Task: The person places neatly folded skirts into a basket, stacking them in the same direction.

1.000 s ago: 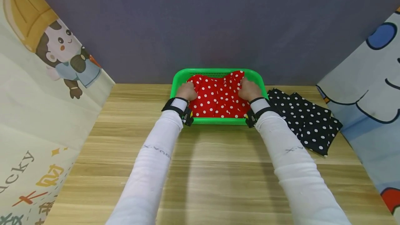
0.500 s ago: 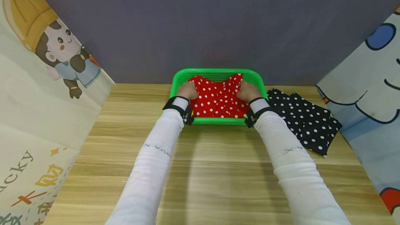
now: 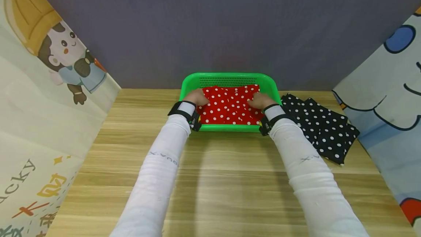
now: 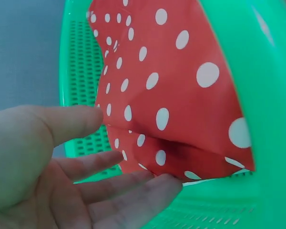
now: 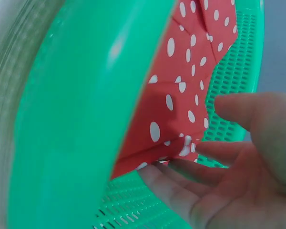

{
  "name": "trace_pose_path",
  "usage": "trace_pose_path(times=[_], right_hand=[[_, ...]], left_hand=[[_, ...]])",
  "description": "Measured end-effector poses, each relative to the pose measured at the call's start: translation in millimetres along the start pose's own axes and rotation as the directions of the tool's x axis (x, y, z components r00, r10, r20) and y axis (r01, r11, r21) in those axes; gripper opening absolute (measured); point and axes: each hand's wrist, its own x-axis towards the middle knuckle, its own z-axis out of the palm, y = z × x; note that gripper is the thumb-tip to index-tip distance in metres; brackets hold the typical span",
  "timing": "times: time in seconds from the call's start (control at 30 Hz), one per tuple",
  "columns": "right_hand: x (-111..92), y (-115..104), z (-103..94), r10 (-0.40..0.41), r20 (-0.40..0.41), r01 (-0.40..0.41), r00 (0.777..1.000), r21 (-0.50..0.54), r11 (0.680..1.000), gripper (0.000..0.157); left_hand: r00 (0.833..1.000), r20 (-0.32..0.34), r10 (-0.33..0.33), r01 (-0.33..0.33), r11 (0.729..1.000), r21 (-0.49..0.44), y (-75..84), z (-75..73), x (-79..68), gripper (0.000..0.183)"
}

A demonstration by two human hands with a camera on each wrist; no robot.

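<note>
A red cloth with white polka dots [image 3: 230, 106] lies in a green plastic basket [image 3: 230, 128] with perforated walls. Over the basket's left end, my left hand [image 3: 197, 97] reaches in. In the left wrist view its fingers [image 4: 133, 200] are extended at the cloth's folded edge, with the thumb apart from them. On the opposite side my right hand [image 3: 261, 101] has its thumb and fingers spread. The right wrist view shows those fingers [image 5: 169, 188] at the edge of the red cloth [image 5: 181, 95], not curled round it. Part of the cloth's underside is hidden.
Black cloth with white polka dots [image 3: 320, 127] lies folded on the wooden table [image 3: 230, 178], right of the basket and partly behind my right forearm. A dark grey panel [image 3: 210, 28] stands directly behind the basket. Cartoon-printed sheets [image 3: 42, 112] flank both sides.
The red cloth's raised far corners have come down, and it lies flatter, baring more of the basket's back wall. Both hands have let go of the corners and opened their fingers.
</note>
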Motion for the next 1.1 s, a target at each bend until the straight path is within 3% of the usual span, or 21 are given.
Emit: trace_pose_path(times=[0.13,0.27,0.4,0.53,0.77,0.93,1.0,1.1], right_hand=[[-8.1,-0.5,-0.6,-0.007,0.058,0.006,0.998,0.028,1.0,0.063],[-8.5,1.6,0.9,-0.024,0.056,0.024,0.998,0.007,1.0,0.063],[-8.7,3.1,1.8,-0.056,0.014,0.056,0.998,-0.018,0.998,0.06],[-14.0,4.3,-1.6,-0.141,-0.086,0.14,0.986,-0.023,0.99,0.049],[-28.5,1.4,-8.3,-0.264,-0.231,0.255,0.936,-0.069,0.964,0.028],[-39.6,0.1,-6.6,-0.345,-0.304,0.321,0.888,-0.127,0.939,0.023],[-44.5,0.9,-3.5,-0.372,-0.349,0.339,0.86,-0.153,0.928,0.02],[-52.6,3.6,3.3,-0.407,-0.426,0.362,0.808,-0.185,0.914,0.017]], left_hand=[[1.0,0.016,-0.017,0.018,1.0,-0.016,-2.9,0.1,-0.2,0.023],[1.0,0.012,-0.002,0.002,1.0,0.015,-5.5,-1.0,-5.1,0.024],[0.999,0.007,0.053,-0.053,0.994,0.094,-7.2,-4.2,-13.2,0.028],[0.993,-0.017,0.115,-0.112,0.985,0.127,-6.3,-7.8,-19.1,0.025],[0.98,-0.098,0.174,-0.158,0.976,0.149,-3.7,-10.9,-28.7,0.021],[0.96,-0.152,0.236,-0.211,0.963,0.169,-5.0,-8.6,-40.4,0.019],[0.947,-0.189,0.26,-0.228,0.958,0.176,-7.2,-5.1,-44.7,0.018],[0.909,-0.28,0.307,-0.259,0.946,0.196,-12.1,2.8,-50.7,0.013]])
